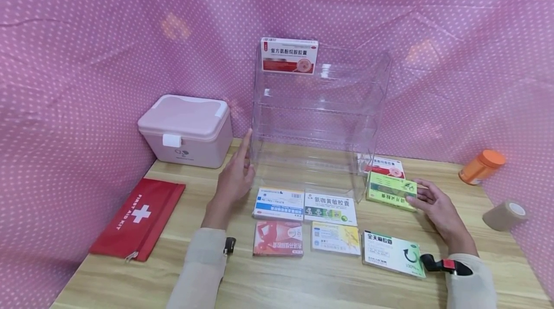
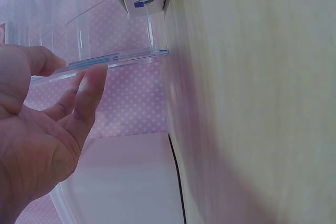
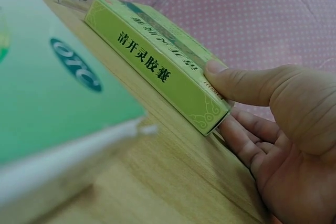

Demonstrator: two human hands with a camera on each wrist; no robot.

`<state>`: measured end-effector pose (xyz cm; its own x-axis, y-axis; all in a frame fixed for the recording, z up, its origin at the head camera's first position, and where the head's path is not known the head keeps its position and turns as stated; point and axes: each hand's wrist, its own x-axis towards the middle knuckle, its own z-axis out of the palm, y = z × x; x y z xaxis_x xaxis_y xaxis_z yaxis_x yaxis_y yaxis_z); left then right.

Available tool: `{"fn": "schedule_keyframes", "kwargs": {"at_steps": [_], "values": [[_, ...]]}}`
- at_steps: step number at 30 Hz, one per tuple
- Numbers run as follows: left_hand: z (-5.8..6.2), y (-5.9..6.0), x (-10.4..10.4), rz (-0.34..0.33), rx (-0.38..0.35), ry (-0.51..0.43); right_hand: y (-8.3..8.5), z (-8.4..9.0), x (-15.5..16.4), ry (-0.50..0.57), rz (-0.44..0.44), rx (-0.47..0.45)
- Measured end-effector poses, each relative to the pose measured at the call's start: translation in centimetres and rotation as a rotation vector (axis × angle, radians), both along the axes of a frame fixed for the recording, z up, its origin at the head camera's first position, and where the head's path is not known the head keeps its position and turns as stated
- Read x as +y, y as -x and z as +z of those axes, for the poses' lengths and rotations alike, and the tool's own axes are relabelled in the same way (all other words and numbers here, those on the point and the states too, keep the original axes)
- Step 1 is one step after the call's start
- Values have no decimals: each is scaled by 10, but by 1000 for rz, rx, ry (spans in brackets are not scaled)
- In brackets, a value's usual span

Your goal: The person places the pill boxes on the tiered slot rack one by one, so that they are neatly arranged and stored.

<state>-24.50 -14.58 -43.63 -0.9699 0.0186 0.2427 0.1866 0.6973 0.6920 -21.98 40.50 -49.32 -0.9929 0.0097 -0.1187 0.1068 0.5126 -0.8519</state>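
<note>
A clear acrylic shelf (image 1: 320, 117) stands at the back of the wooden table, with a red-and-white medicine box (image 1: 289, 55) on its top tier. My left hand (image 1: 244, 155) rests straight fingers against the shelf's left front edge (image 2: 105, 59); the left hand (image 2: 58, 103) holds nothing. My right hand (image 1: 417, 193) pinches the right end of a green medicine box (image 1: 391, 191), which lies right of the shelf, partly over a red-and-white box (image 1: 389, 166). In the right wrist view the thumb (image 3: 231, 80) lies on top of the green box (image 3: 152, 61) and the fingers are under its end.
Several flat medicine boxes lie in front of the shelf, among them a blue-white one (image 1: 278, 203), a red one (image 1: 278, 238) and a large green-white one (image 1: 392, 253). A pink case (image 1: 186, 129) and a red first-aid pouch (image 1: 138, 217) sit left. An orange bottle (image 1: 481, 166) and a bandage roll (image 1: 504, 215) sit right.
</note>
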Motion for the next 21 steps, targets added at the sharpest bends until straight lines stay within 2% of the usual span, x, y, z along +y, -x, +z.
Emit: {"fn": "schedule_keyframes", "kwargs": {"at_steps": [14, 21], "values": [[-1, -1, 2, -2, -16, -9, -2, 2, 1, -13, 3, 43], [0, -1, 0, 0, -4, 5, -1, 1, 2, -9, -10, 25]]}}
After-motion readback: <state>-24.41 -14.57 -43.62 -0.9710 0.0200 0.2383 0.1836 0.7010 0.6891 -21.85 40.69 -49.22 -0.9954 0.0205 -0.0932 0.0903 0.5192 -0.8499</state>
